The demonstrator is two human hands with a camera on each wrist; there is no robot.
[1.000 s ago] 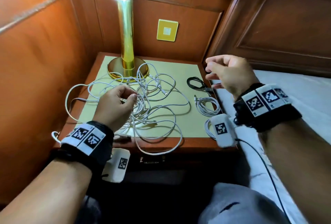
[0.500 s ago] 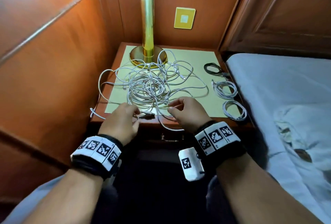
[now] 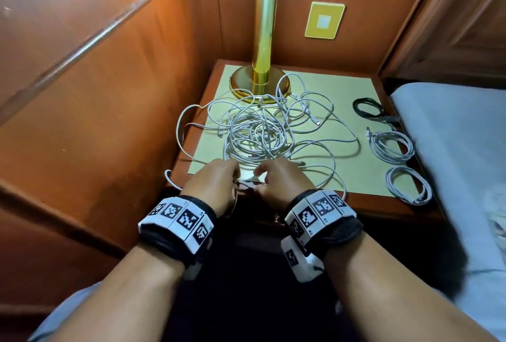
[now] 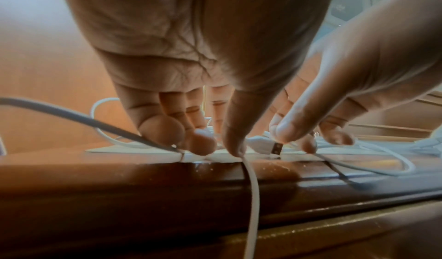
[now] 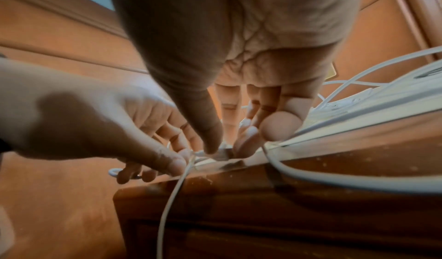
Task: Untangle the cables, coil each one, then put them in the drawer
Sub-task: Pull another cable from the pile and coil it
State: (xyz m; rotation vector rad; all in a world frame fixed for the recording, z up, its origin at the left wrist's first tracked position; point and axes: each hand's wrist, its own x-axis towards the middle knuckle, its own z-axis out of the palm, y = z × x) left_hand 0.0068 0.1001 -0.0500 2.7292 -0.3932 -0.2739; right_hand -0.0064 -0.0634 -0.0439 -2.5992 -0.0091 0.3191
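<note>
Your left hand point(image 3: 212, 181) and right hand point(image 3: 279, 181) meet at the front edge of the nightstand point(image 3: 383, 206), knuckles nearly touching. In the left wrist view, your right thumb and forefinger pinch the white USB plug point(image 4: 267, 146) of one cable, its metal tip pointing down at the wood. Your left thumb presses the white cable point(image 4: 252, 197) just behind that plug against the fingers, and from there it hangs down over the front of the nightstand. Both hands are narrow, fingers curled around that one cable end.

The tangle of white cables point(image 3: 260, 133) lies on the pale yellow mat point(image 3: 342, 89), directly beyond your fingers and reaching back to the base of the brass lamp point(image 3: 260, 78); one loop hangs over the left edge of the nightstand. Along the right side of the mat lie three coiled cables, well apart from the tangle: a black coil point(image 3: 368, 107) farthest back, a white coil point(image 3: 391, 144) in the middle, and another white coil point(image 3: 409, 185) nearest you. The drawer handle point(image 3: 278, 217) shows between your wrists, under the top.
</note>
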